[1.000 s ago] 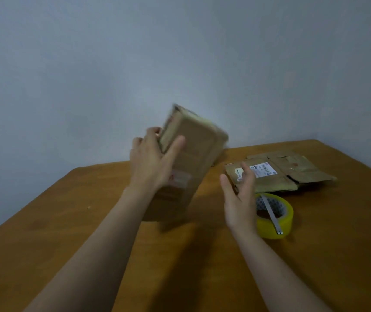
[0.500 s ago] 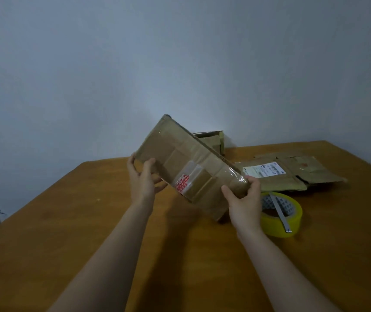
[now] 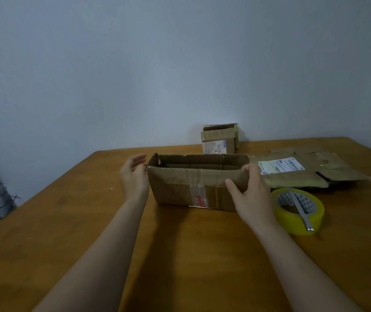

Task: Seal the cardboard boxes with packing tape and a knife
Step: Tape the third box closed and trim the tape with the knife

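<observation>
Cardboard box point(image 3: 191, 188) upright on table point(image 3: 180, 255), open top up, 1 hand at each end

At 9 o'clock of the box, the left hand point(image 3: 133, 179) stands just beside the left end wall, palm facing it, fingers relaxed and holding nothing; contact with the wall cannot be confirmed. At the 3 o'clock end, the right hand point(image 3: 251, 194) grips the box, thumb on the near wall and fingers hooked over the rim. At 1 o'clock, near the far table edge, stands 1 small box point(image 3: 219, 140) with a label. At 2 o'clock lies 1 flattened box point(image 3: 304, 170), label up. At 4 o'clock, just beside the right wrist, lies the yellow tape roll point(image 3: 292, 218), with the knife point(image 3: 300, 208), a thin metal strip, laid across its top
</observation>
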